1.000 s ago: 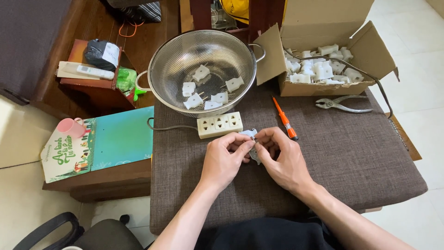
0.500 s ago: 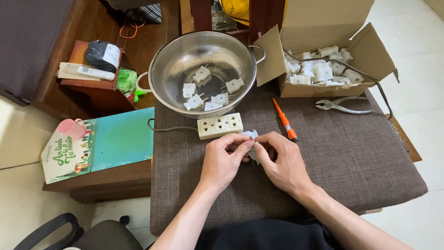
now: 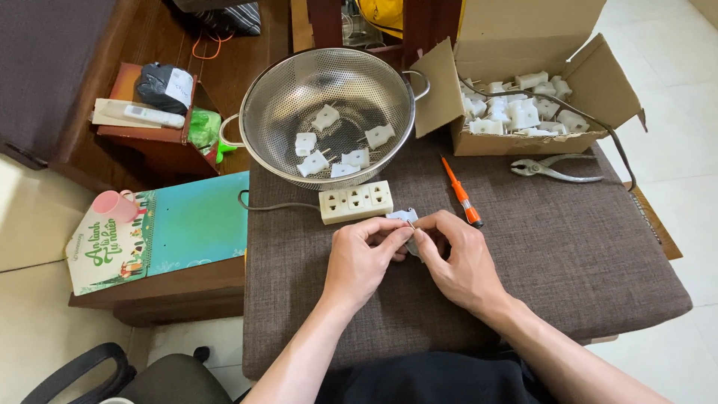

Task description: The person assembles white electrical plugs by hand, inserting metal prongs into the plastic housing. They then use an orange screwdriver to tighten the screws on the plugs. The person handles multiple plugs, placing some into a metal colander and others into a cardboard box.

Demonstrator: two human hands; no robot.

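A small white plug part (image 3: 404, 218) is pinched between the fingertips of both hands, the fingers closed tightly around it so that only its upper edge is seen. The left hand (image 3: 362, 258) is curled with thumb and forefinger pressed together at the part; the right hand (image 3: 458, 258) is bent inward from the other side, its fingertips meeting the same piece. The part is held just above a brown woven cushion (image 3: 568, 254), right beside the front edge of a cream triple socket strip (image 3: 356, 202), whose grey cord is led off to the left. An orange screwdriver (image 3: 461, 196) is laid just beyond the right hand, and a pair of metal pliers (image 3: 553, 168) is set farther right. Behind the strip, a steel colander (image 3: 329, 112) is seen with several white plug pieces inside. A cardboard box (image 3: 538, 45) filled with more white pieces is placed at the upper right. A teal book (image 3: 172, 228) is rested on a wooden shelf to the left
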